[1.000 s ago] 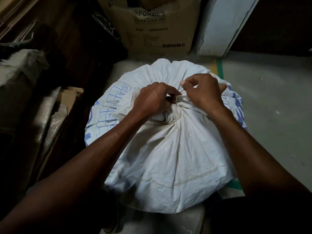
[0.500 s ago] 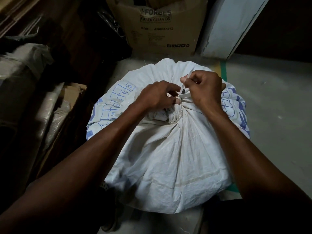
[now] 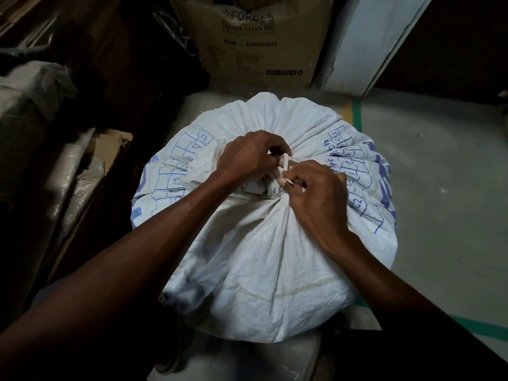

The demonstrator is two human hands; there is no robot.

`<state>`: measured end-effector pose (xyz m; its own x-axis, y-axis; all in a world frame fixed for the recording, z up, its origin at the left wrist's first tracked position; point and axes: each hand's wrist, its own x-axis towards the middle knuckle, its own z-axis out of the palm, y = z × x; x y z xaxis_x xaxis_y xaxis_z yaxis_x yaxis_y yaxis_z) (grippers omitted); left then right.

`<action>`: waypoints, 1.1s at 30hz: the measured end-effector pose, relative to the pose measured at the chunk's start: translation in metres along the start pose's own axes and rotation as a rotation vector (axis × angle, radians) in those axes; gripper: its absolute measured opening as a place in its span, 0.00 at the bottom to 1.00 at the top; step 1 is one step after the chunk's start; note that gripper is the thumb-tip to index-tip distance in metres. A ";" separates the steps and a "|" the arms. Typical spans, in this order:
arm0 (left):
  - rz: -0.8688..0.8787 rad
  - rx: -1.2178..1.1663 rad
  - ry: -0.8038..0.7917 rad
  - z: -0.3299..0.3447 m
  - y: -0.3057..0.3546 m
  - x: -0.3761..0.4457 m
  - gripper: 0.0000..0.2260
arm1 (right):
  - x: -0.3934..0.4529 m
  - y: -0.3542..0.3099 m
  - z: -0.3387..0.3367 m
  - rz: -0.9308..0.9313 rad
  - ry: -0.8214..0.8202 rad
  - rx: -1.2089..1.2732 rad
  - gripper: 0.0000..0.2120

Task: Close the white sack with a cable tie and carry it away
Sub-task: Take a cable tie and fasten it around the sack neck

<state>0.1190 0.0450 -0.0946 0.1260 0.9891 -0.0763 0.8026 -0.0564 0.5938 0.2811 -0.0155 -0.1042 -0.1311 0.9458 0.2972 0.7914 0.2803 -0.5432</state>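
A full white sack (image 3: 264,265) with blue grid markings stands on the floor in front of me, its mouth gathered into a bunch at the top centre. A pale cable tie (image 3: 284,167) circles the gathered neck. My left hand (image 3: 247,160) grips the neck and the tie's head from the left. My right hand (image 3: 313,188) pinches the tie's free tail just to the right and nearer to me. The bunched mouth is mostly hidden under both hands.
A brown cardboard box (image 3: 261,42) stands right behind the sack. A white pillar (image 3: 365,42) rises at the back right. Wrapped bundles and cardboard (image 3: 68,174) crowd the dark left side. Grey floor (image 3: 439,174) with green tape lines opens to the right.
My right hand has come down and toward me, drawing the tie's tail along. My left hand has stayed on the neck. The camera has shifted slightly.
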 end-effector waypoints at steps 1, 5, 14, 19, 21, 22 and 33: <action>0.004 -0.009 -0.004 0.000 0.000 0.000 0.11 | -0.002 0.001 0.001 0.007 -0.016 0.044 0.02; 0.044 -0.012 -0.062 -0.002 0.000 0.001 0.10 | -0.003 0.000 0.000 0.013 -0.043 0.069 0.04; 0.043 -0.098 -0.164 -0.006 -0.006 0.011 0.10 | -0.010 -0.006 0.001 -0.026 -0.063 0.010 0.13; 0.039 -0.123 -0.152 -0.003 -0.008 0.014 0.10 | -0.007 0.001 -0.003 0.488 -0.138 0.571 0.11; 0.042 -0.115 -0.130 -0.002 -0.008 0.012 0.10 | 0.000 0.007 -0.002 0.577 -0.181 0.623 0.06; 0.046 -0.106 -0.116 -0.001 -0.007 0.010 0.10 | 0.002 0.007 -0.001 0.583 -0.191 0.602 0.04; 0.100 -0.068 -0.025 0.001 -0.007 0.001 0.07 | 0.022 0.000 0.007 0.527 -0.195 0.346 0.08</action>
<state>0.1143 0.0464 -0.0992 0.2184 0.9753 -0.0334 0.7443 -0.1444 0.6521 0.2743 0.0067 -0.1037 0.0901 0.9740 -0.2078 0.5456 -0.2228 -0.8079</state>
